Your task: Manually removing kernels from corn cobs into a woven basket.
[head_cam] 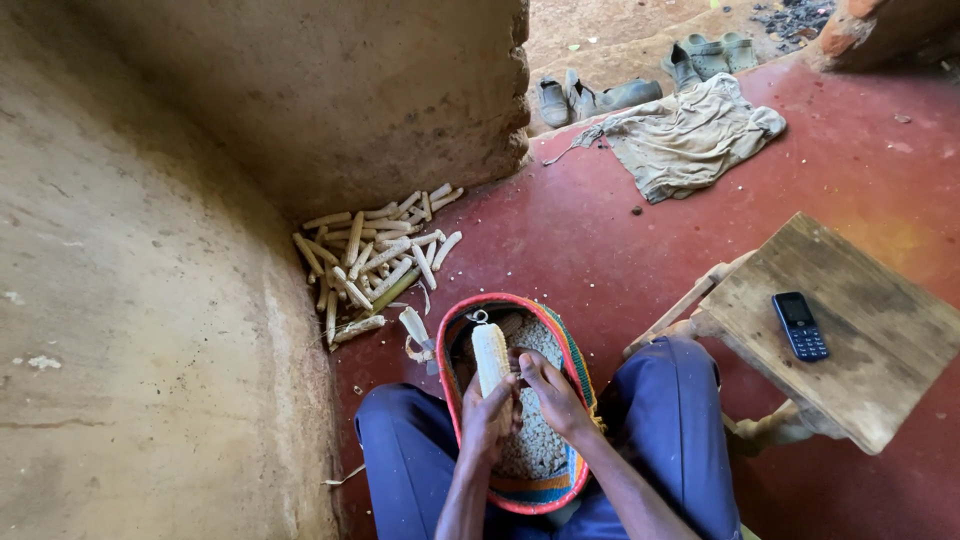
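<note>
Lower centre of the frame: your lap, blue trousers, with everything in hand gathered there.
Corn cob (491,362): pale, still carrying kernels; its long axis runs nearly straight up the frame, the free end pointing away from you toward the pile of bare cobs, the near end buried in your left hand. It sits over the basket's opening.
Left hand (487,420): your fingers are wrapped closed around the cob's lower part.
Right hand (553,398): it lies just beside the cob on its right, thumb pressed against the cob's side; fingers curled, not closed around anything.
Woven basket (574,352): red, green and blue rim, resting between your knees, holding loose shelled kernels (537,445).
Bare cobs (372,258): heaped in the wall corner, centre left.
Wooden stool (838,330): right of the frame, with a dark mobile phone (800,326) lying on it.
Cloth (686,135) and shoes (596,97): upper right, on the red floor.
</note>
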